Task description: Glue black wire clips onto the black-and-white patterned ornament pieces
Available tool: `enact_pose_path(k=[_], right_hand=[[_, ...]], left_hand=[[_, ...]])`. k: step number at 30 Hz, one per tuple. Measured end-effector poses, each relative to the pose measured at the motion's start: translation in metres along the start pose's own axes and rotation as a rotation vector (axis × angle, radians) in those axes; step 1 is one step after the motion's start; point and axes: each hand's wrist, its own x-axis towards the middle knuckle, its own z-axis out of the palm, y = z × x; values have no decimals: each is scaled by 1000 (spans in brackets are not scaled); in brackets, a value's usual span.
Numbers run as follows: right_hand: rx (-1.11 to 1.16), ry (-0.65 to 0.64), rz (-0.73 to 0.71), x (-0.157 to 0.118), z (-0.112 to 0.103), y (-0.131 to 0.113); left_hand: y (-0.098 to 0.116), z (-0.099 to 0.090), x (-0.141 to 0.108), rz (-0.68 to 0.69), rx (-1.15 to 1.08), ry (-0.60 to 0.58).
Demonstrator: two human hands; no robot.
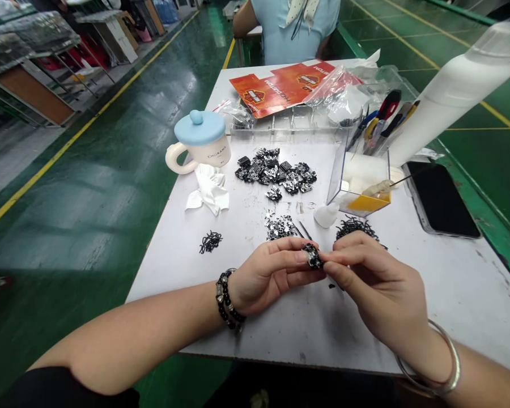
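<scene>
Between thumb and fingers, my left hand [272,269] grips a small black-and-silver part [313,256] above the table. My right hand [378,283] touches that part from the right, thumb and forefinger pinched at its edge; whatever lies in the pinch is too small to make out. Just beyond the hands sits a pile of tiny silver-and-black pieces [280,225]. Farther back is a heap of similar black-and-silver parts [274,170]. Short black curved strips form one pile [357,228] behind my right hand and a smaller pile [211,242] to the left.
A lidded mug [208,148] and crumpled tissue [208,190] stand at left. On the right are a clear tool box [361,187], small white bottle [326,215], tall white bottle [459,90] and phone [442,198]. Red printed cards [280,90] lie at the back; a person [293,34] sits beyond.
</scene>
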Motion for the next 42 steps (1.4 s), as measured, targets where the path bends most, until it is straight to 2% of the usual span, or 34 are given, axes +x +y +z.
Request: enact_pose_path(k=[6, 16, 27, 33, 42], right_hand=[[-82, -2, -104, -1, 0, 1], [-79, -35, -103, -2, -1, 3], [336, -111, 217, 1, -2, 11], [461, -172, 341, 4, -3, 14], [185, -103, 136, 1, -5, 7]], left_hand=[[-1, 0, -1, 15, 0, -14], [1, -2, 0, 0, -28, -44], [0, -1, -1, 0, -25, -54], [0, -1, -1, 0, 27, -39], [0, 0, -2, 18, 40, -31]])
